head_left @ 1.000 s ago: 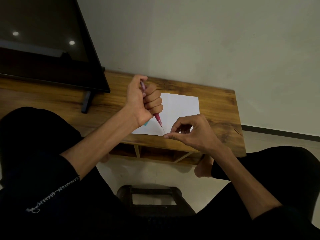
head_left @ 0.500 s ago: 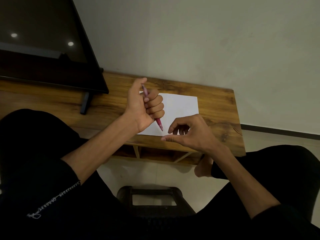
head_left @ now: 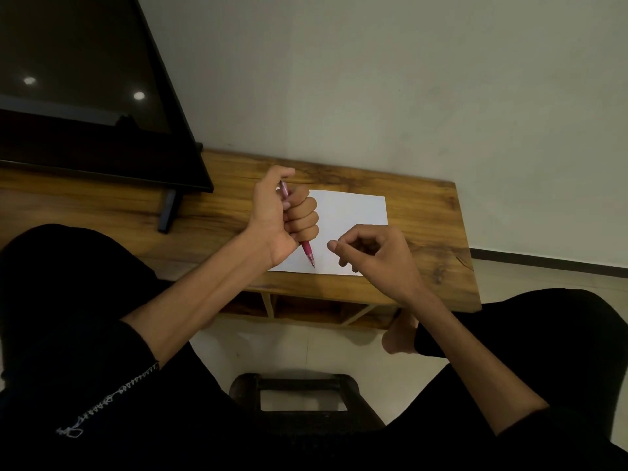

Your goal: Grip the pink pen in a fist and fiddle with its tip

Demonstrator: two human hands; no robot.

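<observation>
Grainy varnished wood table (head_left: 424,212), matt white paper (head_left: 353,215), glossy screen (head_left: 78,62).

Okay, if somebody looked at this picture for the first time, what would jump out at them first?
The left hand, fisted round a pink pen with its tip aimed down at a white sheet of paper on the wooden table, draws the eye first. Beside it the right hand hovers over the sheet with curled fingers. A dark screen looms at far left.
</observation>
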